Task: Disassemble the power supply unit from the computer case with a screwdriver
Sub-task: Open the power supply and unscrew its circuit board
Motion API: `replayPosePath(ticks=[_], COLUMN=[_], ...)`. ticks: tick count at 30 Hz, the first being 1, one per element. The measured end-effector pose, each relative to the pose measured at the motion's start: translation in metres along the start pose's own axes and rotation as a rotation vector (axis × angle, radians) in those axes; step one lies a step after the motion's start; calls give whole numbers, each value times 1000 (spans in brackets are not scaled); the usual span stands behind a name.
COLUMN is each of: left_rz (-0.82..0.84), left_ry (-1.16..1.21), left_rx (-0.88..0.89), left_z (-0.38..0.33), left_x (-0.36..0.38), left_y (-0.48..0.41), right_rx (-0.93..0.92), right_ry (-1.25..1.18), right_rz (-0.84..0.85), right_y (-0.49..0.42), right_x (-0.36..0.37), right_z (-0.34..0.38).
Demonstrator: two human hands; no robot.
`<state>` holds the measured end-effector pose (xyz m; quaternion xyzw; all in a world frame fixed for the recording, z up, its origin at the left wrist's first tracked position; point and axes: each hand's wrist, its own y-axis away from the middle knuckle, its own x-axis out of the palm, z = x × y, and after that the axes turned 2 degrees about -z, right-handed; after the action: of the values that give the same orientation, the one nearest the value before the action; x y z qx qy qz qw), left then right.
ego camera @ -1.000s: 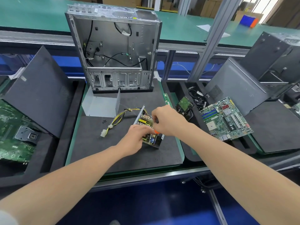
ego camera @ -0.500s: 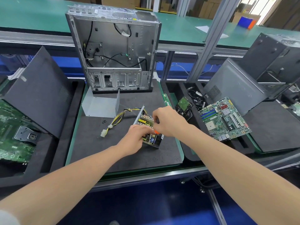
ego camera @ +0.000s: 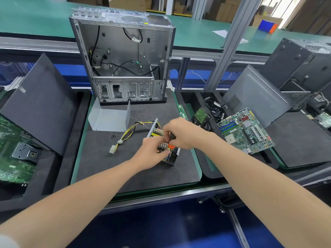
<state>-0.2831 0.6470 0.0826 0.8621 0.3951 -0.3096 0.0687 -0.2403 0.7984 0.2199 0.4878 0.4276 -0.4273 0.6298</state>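
The opened power supply unit (ego camera: 171, 155) lies on the black foam mat (ego camera: 125, 169), its circuit board and heat sinks exposed, with yellow and black cables (ego camera: 125, 136) trailing left. My left hand (ego camera: 152, 152) grips its near side. My right hand (ego camera: 180, 132) holds a black and orange screwdriver (ego camera: 171, 138) pointed down into the unit. The unit's grey metal cover (ego camera: 107, 119) stands behind it. The stripped computer case (ego camera: 123, 56) stands upright at the back of the mat.
A small black screw (ego camera: 113, 136) lies on the mat left of the cables. A motherboard (ego camera: 245, 130), a hard drive (ego camera: 201, 116) and loose cables fill the right tray. Black side panels lean at left (ego camera: 39, 104) and right (ego camera: 258, 97). Another circuit board (ego camera: 10, 149) lies far left.
My right hand has shifted slightly on the screwdriver, showing more of its black and orange handle. My left hand and the unit stay where they were.
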Motion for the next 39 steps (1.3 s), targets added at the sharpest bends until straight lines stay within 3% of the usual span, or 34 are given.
replayPosePath(ticks=[6, 10, 12, 15, 19, 25, 30, 32, 34, 37, 39], left_rz=[45, 29, 35, 81, 95, 107, 103, 101, 101, 87, 90], left_ry=[104, 64, 45, 79, 81, 37, 61, 73, 82, 104, 96], left_rx=[-91, -116, -112, -58, -31, -12, 33, 6, -12, 11, 11], left_z=[-6, -7, -7, -5, -2, 7, 4, 6, 4, 3, 3], left_x=[-3, -1, -2, -9, -14, -12, -12, -10, -9, -8, -8], left_y=[-13, -18, -18, -21, -22, -24, -22, -23, -22, -22, -22], right_rx=[-79, 261, 364, 380, 193, -280, -364, -307, -173, 257, 413], right_ry=[42, 275, 245, 69, 67, 186, 220, 148, 96, 299, 262], right_rz=[-1, -255, -204, -52, 60, 207, 160, 157, 51, -147, -123], right_y=[1, -2, -6, -16, -19, -14, -11, -6, -2, -3, -8], right_x=[0, 9, 10, 5, -4, -24, -16, -14, -9, 1, 7], right_z=[-1, 8, 14, 12, 8, -11, -18, -17, -11, 6, 15])
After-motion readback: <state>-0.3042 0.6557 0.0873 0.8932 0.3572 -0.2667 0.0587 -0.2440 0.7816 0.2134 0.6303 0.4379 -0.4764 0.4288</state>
